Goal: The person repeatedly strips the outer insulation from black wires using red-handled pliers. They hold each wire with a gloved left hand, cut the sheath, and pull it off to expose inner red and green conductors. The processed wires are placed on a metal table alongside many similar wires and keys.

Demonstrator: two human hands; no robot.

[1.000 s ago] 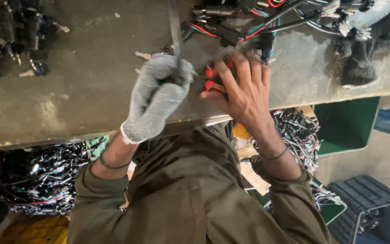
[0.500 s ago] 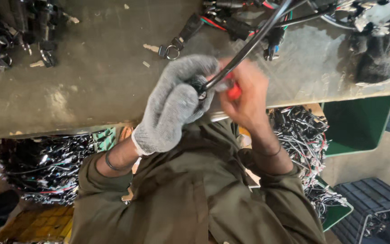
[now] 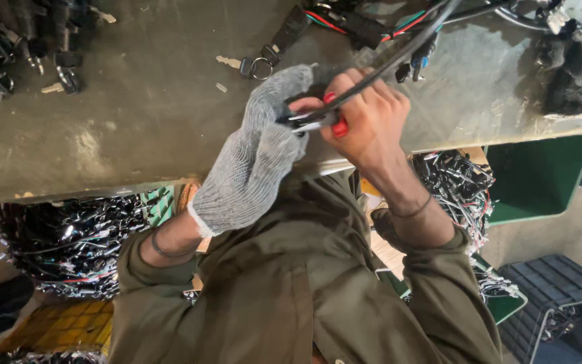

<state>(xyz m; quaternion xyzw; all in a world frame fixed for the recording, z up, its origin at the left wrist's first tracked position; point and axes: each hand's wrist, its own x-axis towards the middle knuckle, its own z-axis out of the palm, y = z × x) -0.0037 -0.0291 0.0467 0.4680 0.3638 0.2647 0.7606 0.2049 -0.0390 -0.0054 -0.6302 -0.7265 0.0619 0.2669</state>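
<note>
Overall, the largest surface before me is the grey workbench (image 3: pixel 136 121), its near edge running across the view just past my chest. Below that edge, bundled wire harnesses (image 3: pixel 55 243) fill the space on one side and a green bin (image 3: pixel 540 178) and a dark blue crate (image 3: pixel 560 290) sit on the other.

My arms come up from olive sleeves (image 3: pixel 291 290), both forearms bent and converging over the bench edge. My left hand (image 3: pixel 257 155), in a grey knit glove, is curled with fingers closed about the black cable (image 3: pixel 399 54) and the tool where the two hands meet. My right hand (image 3: pixel 372 121), bare, is clenched around red-handled pliers (image 3: pixel 318 121), whose dark head points toward the glove; the red grips show between my fingers. The black cable passes from the hands up and away to the tangle of coloured wires (image 3: pixel 372 23) at the far side of the bench. Whether the plier head bites the cable, I cannot tell.

Small items: a key ring with black fob (image 3: pixel 267 57) lies just beyond the glove, loose keys (image 3: pixel 48 74) well apart at the far corner. Open bench surface lies between those keys and my hands.
</note>
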